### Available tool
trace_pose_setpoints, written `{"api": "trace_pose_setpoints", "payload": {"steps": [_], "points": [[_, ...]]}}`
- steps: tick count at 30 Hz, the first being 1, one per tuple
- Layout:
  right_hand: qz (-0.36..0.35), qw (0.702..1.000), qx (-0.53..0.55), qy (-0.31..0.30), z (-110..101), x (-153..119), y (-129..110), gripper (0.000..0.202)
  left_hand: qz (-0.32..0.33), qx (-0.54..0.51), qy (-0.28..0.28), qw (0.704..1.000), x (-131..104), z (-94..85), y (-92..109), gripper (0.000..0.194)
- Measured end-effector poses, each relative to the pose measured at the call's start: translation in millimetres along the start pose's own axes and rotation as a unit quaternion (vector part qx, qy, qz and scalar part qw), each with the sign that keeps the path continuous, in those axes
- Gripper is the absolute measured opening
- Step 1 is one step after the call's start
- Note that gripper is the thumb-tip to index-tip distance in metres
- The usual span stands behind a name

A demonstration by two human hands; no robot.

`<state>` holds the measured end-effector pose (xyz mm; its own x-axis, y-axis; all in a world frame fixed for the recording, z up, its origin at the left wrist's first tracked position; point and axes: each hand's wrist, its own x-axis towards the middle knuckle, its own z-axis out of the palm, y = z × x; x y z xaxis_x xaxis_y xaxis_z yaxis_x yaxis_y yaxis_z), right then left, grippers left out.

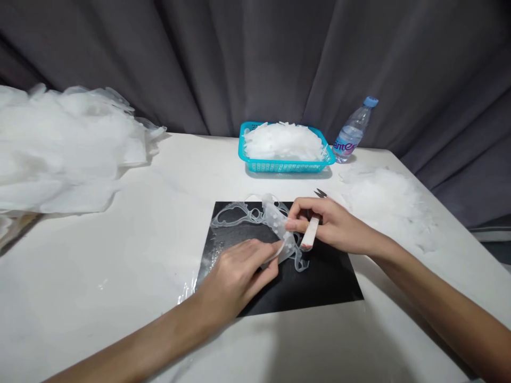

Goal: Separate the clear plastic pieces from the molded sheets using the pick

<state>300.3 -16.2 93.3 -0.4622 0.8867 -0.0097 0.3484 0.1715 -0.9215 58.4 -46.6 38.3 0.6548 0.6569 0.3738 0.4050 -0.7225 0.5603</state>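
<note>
Over a black mat [319, 282], a translucent white sheet piece [276, 219] with small dots and looping cut-out strips is held between both hands. My left hand [243, 266] pinches its lower end between thumb and fingers. My right hand [319, 223] grips the upper right edge with thumb and index finger. Also in my right hand is a small tool wrapped in white [310, 233], its dark pointed tips [320, 193] sticking out beyond the knuckles.
A blue basket [285, 166] heaped with white pieces stands at the back, beside a water bottle [353, 133]. A large pile of translucent sheets [59, 154] lies at left. White scraps [389, 202] spread at right. A dark curtain [239, 64] hangs behind the white table [131, 255].
</note>
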Motion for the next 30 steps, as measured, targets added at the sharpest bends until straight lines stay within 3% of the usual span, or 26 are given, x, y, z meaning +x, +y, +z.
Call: {"api": "trace_pose_setpoints", "payload": {"steps": [3, 7, 15, 18, 24, 27, 30], "points": [[0.0, 1.0, 0.0, 0.004, 0.2, -2.1, -1.6, 0.019, 0.057, 0.05, 0.015, 0.997, 0.8, -1.6, -1.6, 0.021], [0.007, 1.0, 0.007, 0.004, 2.3, -3.2, -3.7, 0.025, 0.062, 0.061, 0.027, 0.996, 1.2, -2.4, 0.3, 0.022], [0.012, 0.997, 0.081, 0.013, 15.6, -1.9, 0.5, 0.033, -0.127, -0.078, 0.019, 0.989, 0.5, -3.1, 12.8, 0.015], [0.014, 0.997, 0.071, 0.012, 17.0, -2.2, 2.4, 0.031, -0.149, -0.109, 0.017, 0.983, 2.0, -4.5, 13.2, 0.013], [-0.015, 0.998, -0.06, 0.018, 4.3, -7.9, -2.6, 0.021, -0.098, -0.098, 0.069, 0.988, 8.4, -11.9, 7.2, 0.011], [-0.047, 0.994, -0.093, 0.022, -0.5, -10.1, -6.1, 0.014, -0.031, -0.102, 0.039, 0.994, 13.8, -19.3, 1.7, 0.009], [-0.12, 0.984, -0.133, -0.006, -2.8, -9.1, -6.1, 0.03, 0.017, -0.078, -0.016, 0.997, 18.8, -26.8, -6.5, 0.01]]}}
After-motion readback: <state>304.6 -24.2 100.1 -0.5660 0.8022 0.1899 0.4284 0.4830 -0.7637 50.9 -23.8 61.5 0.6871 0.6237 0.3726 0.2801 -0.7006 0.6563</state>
